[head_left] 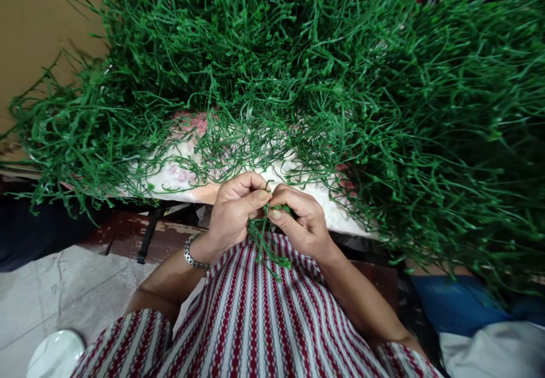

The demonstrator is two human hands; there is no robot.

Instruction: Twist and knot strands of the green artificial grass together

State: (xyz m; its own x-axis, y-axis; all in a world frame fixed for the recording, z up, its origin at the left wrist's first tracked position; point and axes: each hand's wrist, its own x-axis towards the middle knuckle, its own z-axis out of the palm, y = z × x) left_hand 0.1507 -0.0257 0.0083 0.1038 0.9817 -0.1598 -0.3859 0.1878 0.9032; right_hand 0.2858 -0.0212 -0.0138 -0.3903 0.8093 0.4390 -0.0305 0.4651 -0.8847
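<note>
My left hand [235,209], with a metal watch at its wrist, pinches thin green stems between thumb and forefinger. Right beside it, my right hand [300,217] is closed with thumb and forefinger on the same small bunch of green stems [266,247]. The stems hang below my fingers in front of a red-and-white striped garment. Both hands are at the near edge of a surface with a pale floral cover [170,165]. A large heap of green stems [255,37] lies beyond them.
More green stems [460,128] spread to the right and over the near edge. Brown cardboard [29,32] stands at the left. A dark red wooden bench [128,233] lies below the surface. On the floor at lower left is a white round object [57,355]. Blue cloth [455,301] shows at lower right.
</note>
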